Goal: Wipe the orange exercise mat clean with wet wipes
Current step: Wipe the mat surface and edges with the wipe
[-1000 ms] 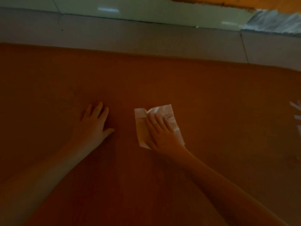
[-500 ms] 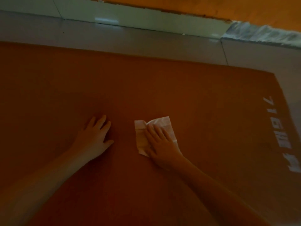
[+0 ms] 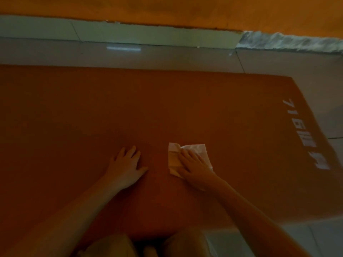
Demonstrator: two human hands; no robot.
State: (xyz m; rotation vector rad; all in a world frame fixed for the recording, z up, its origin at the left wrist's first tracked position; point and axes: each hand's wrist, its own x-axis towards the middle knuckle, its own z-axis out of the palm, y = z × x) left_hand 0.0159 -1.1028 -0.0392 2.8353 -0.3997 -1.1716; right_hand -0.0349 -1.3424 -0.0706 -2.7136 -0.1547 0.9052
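Here left hand [image 3: 126, 166] lies flat on orange mat [image 3: 222, 108], right hand [image 3: 194, 168] flat on wipe [image 3: 199, 148].

One mat [image 3: 74, 117]. One wipe [image 3: 197, 148] on it, toward the near edge. Two hands: left hand [image 3: 126, 166], right hand [image 3: 194, 167]. Two knees [image 3: 111, 245] at the near edge. One line of white lettering [image 3: 306, 138] along the right edge.

Floor [image 3: 185, 58]: grey glossy tiles, divided by thin dark joints. A pale oblong reflection [image 3: 123, 48] is seen on the far tiles. The far side is bordered by a pale skirting [image 3: 148, 34], and the far right by a rough grey strip [image 3: 289, 43]. Laid flat on it: one orange mat [image 3: 74, 117], its right end marked with white lettering [image 3: 304, 138]. Bare tile is left exposed beyond the mat's far edge, right end and near right corner.
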